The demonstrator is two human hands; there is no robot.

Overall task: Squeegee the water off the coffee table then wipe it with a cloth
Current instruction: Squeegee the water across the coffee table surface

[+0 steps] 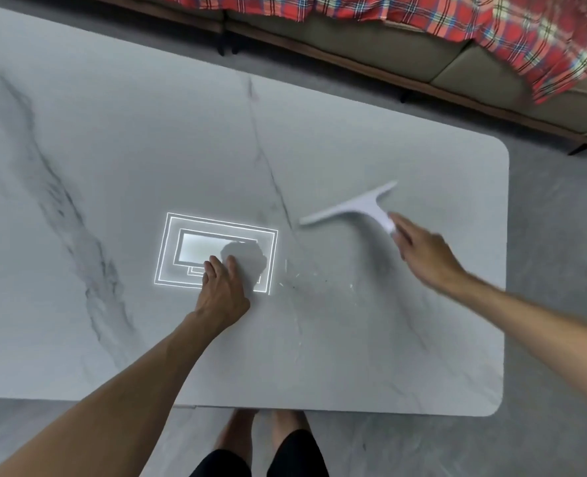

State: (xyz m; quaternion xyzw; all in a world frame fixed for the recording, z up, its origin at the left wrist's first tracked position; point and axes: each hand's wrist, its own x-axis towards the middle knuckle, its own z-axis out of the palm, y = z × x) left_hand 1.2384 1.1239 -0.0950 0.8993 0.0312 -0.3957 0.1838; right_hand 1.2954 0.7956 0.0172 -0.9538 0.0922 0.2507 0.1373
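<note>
A white T-shaped squeegee (354, 206) sits blurred on the right half of the grey marble coffee table (113, 149), blade toward the far left. My right hand (426, 251) holds the end of its handle. My left hand (223, 287) rests flat on the tabletop near the middle, fingers apart, holding nothing. A few small water streaks and droplets (299, 275) glint on the surface between my two hands. No cloth is in view.
A bright rectangular ceiling-light reflection (188, 249) shines on the table by my left hand. A sofa (371, 43) with a red plaid blanket (526, 25) runs along the far side. Grey floor (560, 270) surrounds the table; my bare feet stand at its near edge.
</note>
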